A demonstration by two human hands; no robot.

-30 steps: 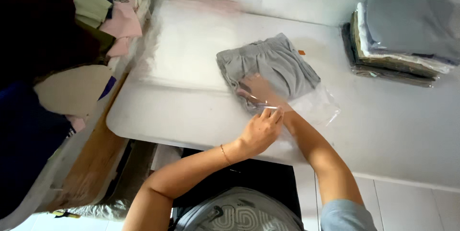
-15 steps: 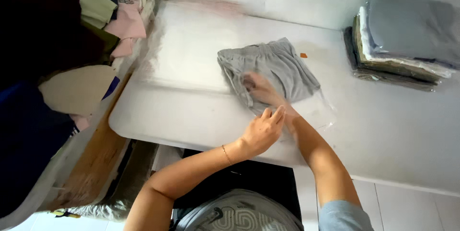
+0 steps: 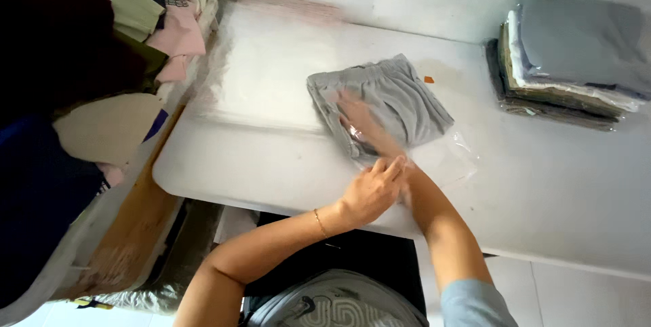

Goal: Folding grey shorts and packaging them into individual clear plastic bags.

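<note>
A folded grey garment lies on the white table, partly inside a clear plastic bag. My right hand rests flat on the garment with fingers spread, apparently under the plastic film, and the forearm runs through the bag's mouth. My left hand, with a thin bracelet at the wrist, pinches the bag's open edge beside the right forearm, close to the table's near edge.
A stack of folded, bagged garments sits at the table's far right. Loose pink, cream and green clothes are piled at the far left, over dark fabric. A small orange scrap lies behind the grey garment.
My right hand has slid farther across the grey garment, deeper into the bag. The left hand stays on the bag's edge, shifted slightly.
</note>
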